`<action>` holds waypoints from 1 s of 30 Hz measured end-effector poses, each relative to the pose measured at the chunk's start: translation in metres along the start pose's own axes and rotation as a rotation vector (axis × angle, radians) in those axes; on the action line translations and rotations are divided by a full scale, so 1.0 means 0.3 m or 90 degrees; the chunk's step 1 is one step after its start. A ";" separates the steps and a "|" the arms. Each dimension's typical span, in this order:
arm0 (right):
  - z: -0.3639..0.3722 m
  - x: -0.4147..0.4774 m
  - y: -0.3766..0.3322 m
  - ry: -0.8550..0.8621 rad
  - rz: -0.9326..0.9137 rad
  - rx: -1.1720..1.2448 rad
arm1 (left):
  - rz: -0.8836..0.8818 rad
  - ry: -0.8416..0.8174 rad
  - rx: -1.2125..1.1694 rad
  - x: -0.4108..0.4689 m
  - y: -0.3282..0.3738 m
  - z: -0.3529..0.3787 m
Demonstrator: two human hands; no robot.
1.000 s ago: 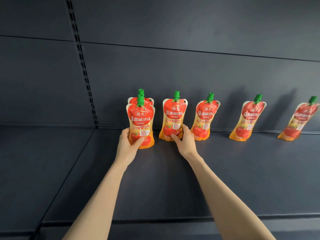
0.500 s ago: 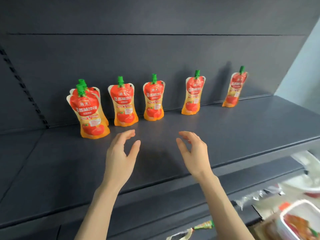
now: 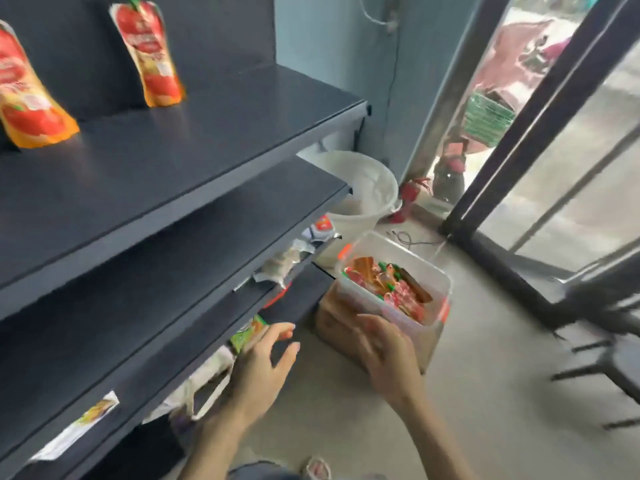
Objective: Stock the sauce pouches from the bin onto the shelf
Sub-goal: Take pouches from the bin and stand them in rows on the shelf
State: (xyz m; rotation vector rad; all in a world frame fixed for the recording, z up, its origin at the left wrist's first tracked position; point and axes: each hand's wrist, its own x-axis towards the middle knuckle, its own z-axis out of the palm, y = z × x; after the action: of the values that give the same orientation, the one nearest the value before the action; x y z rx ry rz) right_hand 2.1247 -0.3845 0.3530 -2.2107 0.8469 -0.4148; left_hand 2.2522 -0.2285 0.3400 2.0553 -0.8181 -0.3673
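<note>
Both hands empty, fingers spread, reaching down off the shelf (image 3: 214, 140) toward the floor.

Right hand (image 3: 388, 351) sits at the near edge of the bin (image 3: 433, 271), fingertips in front of its front wall; contact not certain through the blur. Left hand (image 3: 263, 368) hangs well to the 9 o'clock side, in front of the lower shelf edge, apart from the bin.

Bin lies at about 1 o'clock from the right hand, on the floor beside the shelf end. Clear plastic box, open top, long axis running from 10 o'clock to 4 o'clock. Right hand is plainly the nearer; judged the one to go in first.

Pouches in the bin (image 3: 384, 282): a loose heap, red and orange with green caps, lying in mixed directions, individual orientation too blurred to read.

On the shelf, two stocked pouches in view: one at the left frame edge (image 3: 24, 98), one further right (image 3: 152, 60). Both upright, leaning slightly, red upper body, orange base. Open shelf space in front of them and to their 3 o'clock.

White bucket (image 3: 363, 188) behind the bin, not involved.
</note>
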 end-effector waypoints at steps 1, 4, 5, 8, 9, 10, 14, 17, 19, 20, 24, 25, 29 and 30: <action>-0.043 -0.021 0.067 0.010 0.043 0.011 | 0.008 -0.038 0.009 0.011 0.025 0.069; -0.106 -0.064 0.200 0.042 0.129 0.021 | 0.015 -0.115 0.013 0.053 0.075 0.190; -0.121 -0.068 0.244 0.053 0.152 0.021 | 0.023 -0.136 0.023 0.078 0.088 0.232; -0.153 -0.054 0.352 0.057 0.228 0.047 | 0.025 -0.203 0.047 0.159 0.114 0.336; -0.163 -0.037 0.383 0.061 0.252 0.060 | 0.021 -0.224 0.051 0.193 0.120 0.369; -0.174 -0.013 0.417 0.068 0.269 0.073 | 0.015 -0.241 0.054 0.231 0.124 0.405; -0.205 0.148 0.551 0.086 0.297 0.089 | -0.005 -0.294 0.062 0.420 0.124 0.557; -0.221 0.313 0.653 0.067 0.323 0.092 | -0.028 -0.325 0.066 0.592 0.126 0.669; -0.234 0.429 0.716 0.041 0.356 0.106 | -0.060 -0.341 0.074 0.704 0.127 0.740; -0.238 0.484 0.744 0.033 0.371 0.113 | -0.084 -0.345 0.069 0.755 0.127 0.771; -0.233 0.695 0.864 0.017 0.416 0.124 | -0.135 -0.369 0.055 0.944 0.104 0.902; -0.228 0.744 0.898 0.010 0.432 0.125 | -0.142 -0.383 0.061 0.987 0.095 0.939; -0.196 0.888 1.004 -0.013 0.474 0.139 | -0.194 -0.390 0.046 1.105 0.055 1.059; -0.182 0.918 1.035 -0.022 0.481 0.141 | -0.219 -0.385 0.039 1.126 0.039 1.095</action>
State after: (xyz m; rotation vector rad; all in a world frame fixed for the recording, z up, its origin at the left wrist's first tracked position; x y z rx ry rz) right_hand 2.1592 -0.7625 0.1763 -1.5417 1.4462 -0.0893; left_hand 2.3237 -0.6638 0.1736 2.1665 -0.8190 -1.2098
